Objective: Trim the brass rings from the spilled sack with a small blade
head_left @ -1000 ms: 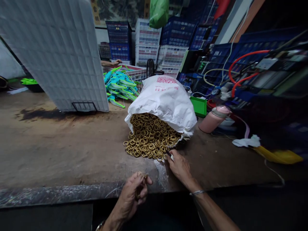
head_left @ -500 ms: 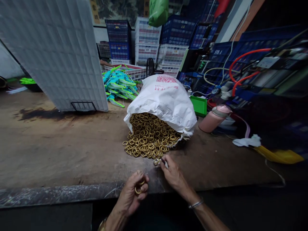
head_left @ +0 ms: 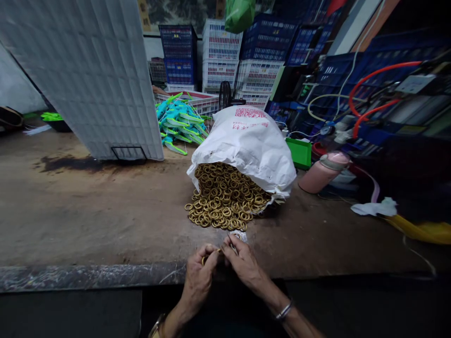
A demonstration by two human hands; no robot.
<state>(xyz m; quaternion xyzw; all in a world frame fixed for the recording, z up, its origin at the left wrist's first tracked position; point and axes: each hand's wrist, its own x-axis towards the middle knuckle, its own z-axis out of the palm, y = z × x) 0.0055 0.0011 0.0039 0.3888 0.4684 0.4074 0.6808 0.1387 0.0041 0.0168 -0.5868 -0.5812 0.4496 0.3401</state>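
Observation:
My left hand is closed on gold-coloured rings, one showing between its fingers. Against its fingertips, my right hand pinches a thin tool with a dark pointed tip; its exact kind is unclear. A ring seems to sit where the fingertips meet, mostly hidden. Just beyond my hands, a small pale shiny patch lies on the table. Behind it, a heap of gold rings spills from the mouth of a white woven sack lying on its side.
The wooden table has a worn front edge. A tall grey panel stands left, with turquoise-and-green pieces behind. Right are a pink bottle, a green tray and red hoses. Stacked crates fill the back.
My right hand has drawn back from the front of the ring heap and come left to meet my left hand. My left hand has turned, fingertips now towards the right hand.

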